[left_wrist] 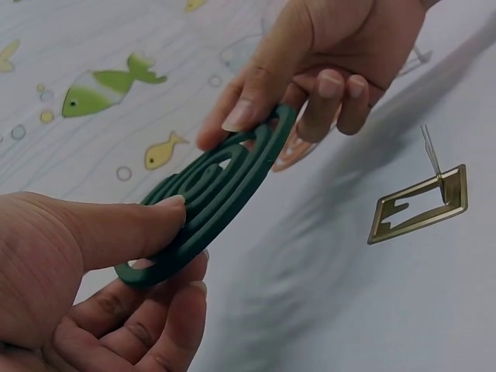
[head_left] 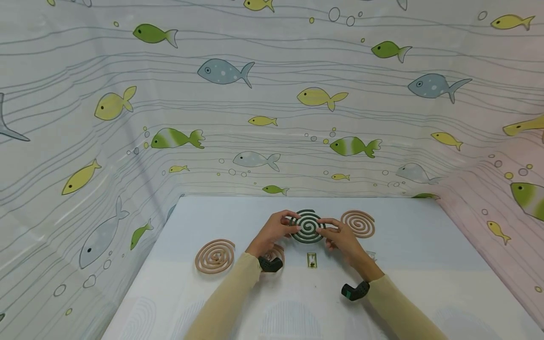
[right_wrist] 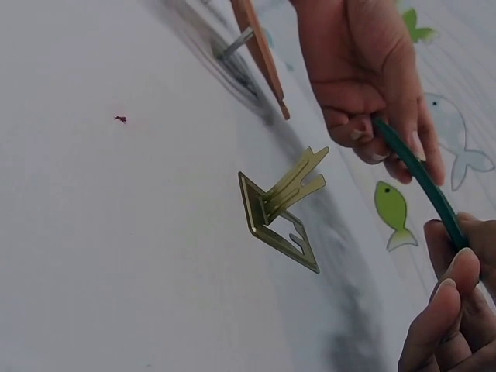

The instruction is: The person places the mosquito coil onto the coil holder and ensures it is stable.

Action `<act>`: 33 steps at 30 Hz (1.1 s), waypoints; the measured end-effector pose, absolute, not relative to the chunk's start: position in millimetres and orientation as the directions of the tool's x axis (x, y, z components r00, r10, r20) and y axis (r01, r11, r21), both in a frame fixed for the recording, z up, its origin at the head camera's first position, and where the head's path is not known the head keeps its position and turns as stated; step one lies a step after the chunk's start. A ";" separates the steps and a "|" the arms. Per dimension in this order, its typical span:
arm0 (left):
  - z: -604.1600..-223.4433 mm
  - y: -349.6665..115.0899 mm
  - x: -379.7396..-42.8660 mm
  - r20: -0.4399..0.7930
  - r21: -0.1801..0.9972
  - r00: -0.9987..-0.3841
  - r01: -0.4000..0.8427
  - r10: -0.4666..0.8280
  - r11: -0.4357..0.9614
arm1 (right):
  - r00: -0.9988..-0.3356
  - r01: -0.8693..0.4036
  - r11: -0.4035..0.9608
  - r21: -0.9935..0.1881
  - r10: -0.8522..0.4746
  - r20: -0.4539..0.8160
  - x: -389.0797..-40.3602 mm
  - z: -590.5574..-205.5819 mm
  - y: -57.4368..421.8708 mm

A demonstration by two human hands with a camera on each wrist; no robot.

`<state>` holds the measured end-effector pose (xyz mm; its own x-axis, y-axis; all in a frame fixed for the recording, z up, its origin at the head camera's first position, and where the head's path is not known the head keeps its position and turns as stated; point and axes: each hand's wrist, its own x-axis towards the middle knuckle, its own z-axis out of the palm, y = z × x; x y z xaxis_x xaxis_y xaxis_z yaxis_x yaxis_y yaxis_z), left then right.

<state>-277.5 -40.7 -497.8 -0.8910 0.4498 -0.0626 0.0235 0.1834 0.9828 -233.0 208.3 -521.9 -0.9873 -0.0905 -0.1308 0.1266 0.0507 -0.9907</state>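
Both hands hold a dark green mosquito coil raised and tilted above the white table. My left hand pinches its left edge, with the thumb on the upper face and fingers beneath. At the opposite edge, my right hand pinches the coil between thumb and fingers. Below the coil, a small gold metal coil stand sits on the table with its forked prong bent up. Seen from the right wrist, the green coil appears edge-on between the two hands.
Brown coils stand around: one at the left, one behind the right hand, and another brown coil partly hidden by the left wrist. A metal prong supports the brown coil in the right wrist view. Fish-patterned sheeting encloses the table.
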 end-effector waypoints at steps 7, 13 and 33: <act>-496.7 -42.3 -273.4 -0.060 0.982 -0.885 0.031 0.461 0.188 | -0.987 0.123 0.072 -0.990 -0.097 -0.130 -227.2 -518.9 207.5; -495.0 -43.0 -271.8 -0.067 0.981 -0.878 0.028 0.474 0.192 | -0.985 0.120 0.067 -0.990 -0.115 -0.128 -222.7 -515.0 206.4; -490.4 -47.6 -257.1 -0.083 0.978 -0.865 0.026 0.495 0.209 | -0.982 0.064 0.118 -0.991 -0.169 -0.084 -209.5 -521.6 210.2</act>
